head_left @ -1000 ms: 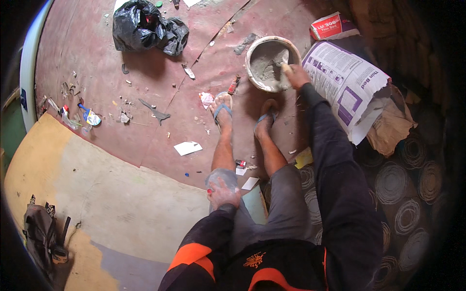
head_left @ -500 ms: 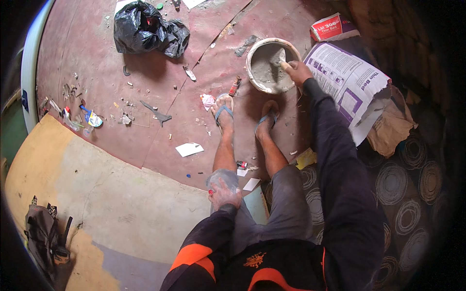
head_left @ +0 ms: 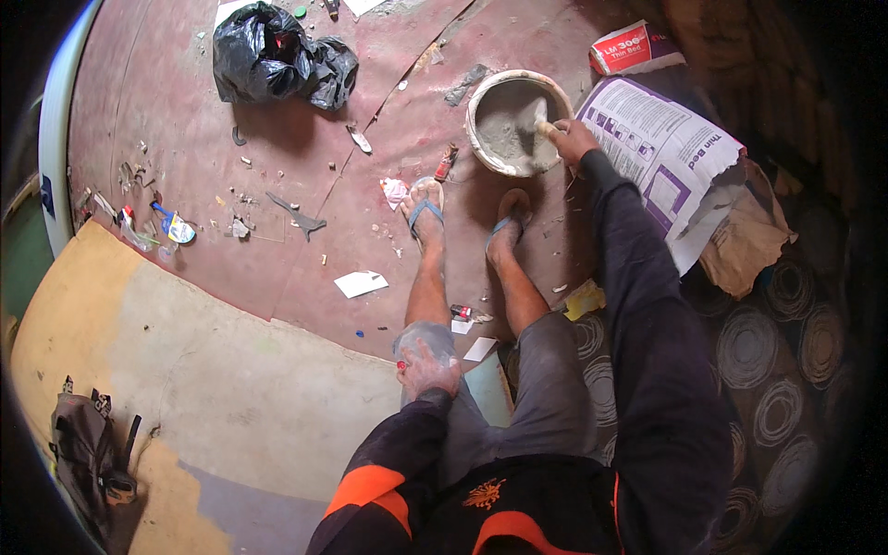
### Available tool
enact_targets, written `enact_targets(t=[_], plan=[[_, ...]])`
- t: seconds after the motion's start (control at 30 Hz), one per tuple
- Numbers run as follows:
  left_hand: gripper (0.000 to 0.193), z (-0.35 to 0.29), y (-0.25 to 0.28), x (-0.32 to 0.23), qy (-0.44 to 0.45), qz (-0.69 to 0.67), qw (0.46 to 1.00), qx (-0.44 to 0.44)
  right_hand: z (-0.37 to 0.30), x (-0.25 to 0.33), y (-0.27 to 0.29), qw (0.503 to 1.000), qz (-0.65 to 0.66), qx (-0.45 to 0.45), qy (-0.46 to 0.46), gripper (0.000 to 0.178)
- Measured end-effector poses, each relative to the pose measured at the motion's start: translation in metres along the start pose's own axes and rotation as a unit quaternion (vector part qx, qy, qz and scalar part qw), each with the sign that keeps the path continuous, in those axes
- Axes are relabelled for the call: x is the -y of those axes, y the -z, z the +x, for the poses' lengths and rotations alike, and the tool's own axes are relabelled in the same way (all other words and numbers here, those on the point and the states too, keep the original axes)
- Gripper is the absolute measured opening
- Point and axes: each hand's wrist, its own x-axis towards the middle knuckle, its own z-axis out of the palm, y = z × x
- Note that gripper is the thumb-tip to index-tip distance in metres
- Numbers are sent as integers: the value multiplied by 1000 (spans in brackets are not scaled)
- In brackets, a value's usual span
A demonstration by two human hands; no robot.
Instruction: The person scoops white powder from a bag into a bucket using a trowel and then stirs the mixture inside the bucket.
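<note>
A round bucket (head_left: 473,125) with a smeared rim stands on the floor beyond my feet. Grey wet mortar (head_left: 509,111) fills its lower part. At the bucket's right side, my right hand (head_left: 575,141) is closed round the pale handle of a trowel (head_left: 540,115), whose paste-coated blade dips into the mortar; its tip is hidden. My left hand (head_left: 429,372), dusted white, lies on my left knee with the fingers spread. Something small and red (head_left: 401,366) shows at one of its fingers.
Right of the bucket lies a torn paper bag (head_left: 661,162), white and purple. A black plastic bag (head_left: 264,55) sits at the far left. Scraps, a white card (head_left: 361,284) and a blue-and-white packet (head_left: 176,225) litter the red floor. A dark backpack (head_left: 83,444) lies lower left.
The trowel has shifted slightly within the bucket and its blade stands more upright. My right hand has moved a little with it. My left hand stays on the knee.
</note>
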Motion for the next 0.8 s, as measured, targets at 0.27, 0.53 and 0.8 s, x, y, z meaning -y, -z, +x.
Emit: enact_targets(t=[0.27, 0.53, 0.8], plan=[[91, -3, 1, -1, -16, 2, 999, -42, 3, -4, -7, 996, 69, -30, -55, 45], [90, -2, 8, -2, -16, -6, 1000, -17, 17, -19, -3, 997, 45, -5, -63, 49], [90, -1, 7, 1, -19, -19, 1000, -9, 32, -36, -13, 993, 96, -62, -13, 49]])
